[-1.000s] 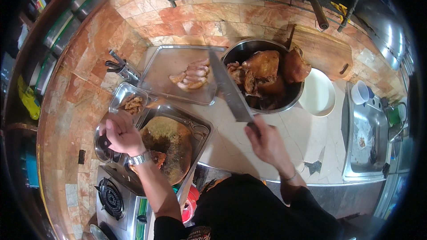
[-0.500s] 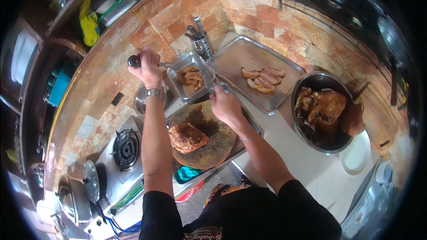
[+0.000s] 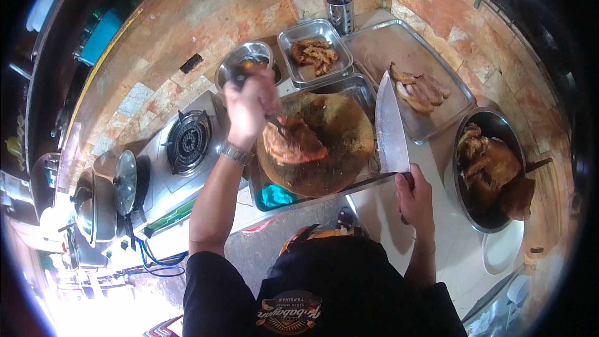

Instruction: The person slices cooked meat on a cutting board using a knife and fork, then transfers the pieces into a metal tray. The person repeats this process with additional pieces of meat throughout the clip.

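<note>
Your left hand (image 3: 253,105) grips a dark-handled tool (image 3: 238,76), probably a carving fork, at the roasted meat chunk (image 3: 299,145) on the round chopping board (image 3: 342,159); your right hand (image 3: 417,203) grips a chef's knife (image 3: 392,131), well clear. Pinning seems underway; slicing would call for bringing the blade across.

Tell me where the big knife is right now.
In the head view, the big knife is right of centre, between the round chopping board and the steel bowl of meat, its handle in the person's right grip.
</note>
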A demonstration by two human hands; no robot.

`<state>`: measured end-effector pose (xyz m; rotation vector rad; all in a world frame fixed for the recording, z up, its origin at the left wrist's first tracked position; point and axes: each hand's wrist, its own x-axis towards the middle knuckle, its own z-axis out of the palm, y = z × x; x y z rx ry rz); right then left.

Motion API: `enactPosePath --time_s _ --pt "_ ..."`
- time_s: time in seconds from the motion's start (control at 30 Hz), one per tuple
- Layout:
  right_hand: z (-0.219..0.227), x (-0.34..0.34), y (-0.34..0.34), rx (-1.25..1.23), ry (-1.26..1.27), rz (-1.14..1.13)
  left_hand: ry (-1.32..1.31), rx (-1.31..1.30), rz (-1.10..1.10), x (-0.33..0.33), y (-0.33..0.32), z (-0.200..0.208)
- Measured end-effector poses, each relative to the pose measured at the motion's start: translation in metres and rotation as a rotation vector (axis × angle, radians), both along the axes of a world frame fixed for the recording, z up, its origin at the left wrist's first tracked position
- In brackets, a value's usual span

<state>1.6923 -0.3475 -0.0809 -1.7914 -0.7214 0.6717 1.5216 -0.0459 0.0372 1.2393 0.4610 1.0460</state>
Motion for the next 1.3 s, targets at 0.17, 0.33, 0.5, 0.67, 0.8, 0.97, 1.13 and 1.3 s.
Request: enactPosePath --time_s 0.17,0.33,0.5,0.67,0.8,0.97,1.13,1.3 --pt "0.025 -0.029 -0.011 -0.039 -0.015 0.09 -0.251 -0.135 0.386 -0.032 -0.007 -0.013" --pt "0.043 -0.06 -0.013 -0.096 -0.152 0.473 -0.167 -0.046 0.238 -0.046 -0.008 -0.012" --pt "0.042 -0.067 -0.012 -0.251 -0.339 0.505 -0.35 0.092 -0.07 -0.053 0.006 0.008" --pt "0.03 -0.06 0.007 -0.104 -0.468 0.422 -0.112 0.128 -0.012 -0.043 0.007 -0.008" --pt "0.027 -0.065 0.032 0.0 -0.609 0.315 -0.085 0.116 0.153 -0.056 -0.006 -0.009" --pt "0.039 -0.07 0.024 -0.081 -0.456 0.301 -0.201 -0.012 0.146 -0.069 -0.034 0.009" --pt "0.04 -0.067 0.01 -0.151 -0.318 0.325 -0.287 0.169 0.082 -0.079 -0.024 0.013" --pt "0.029 -0.071 0.014 -0.113 -0.299 0.307 -0.248 -0.082 0.153 -0.074 -0.011 -0.012"
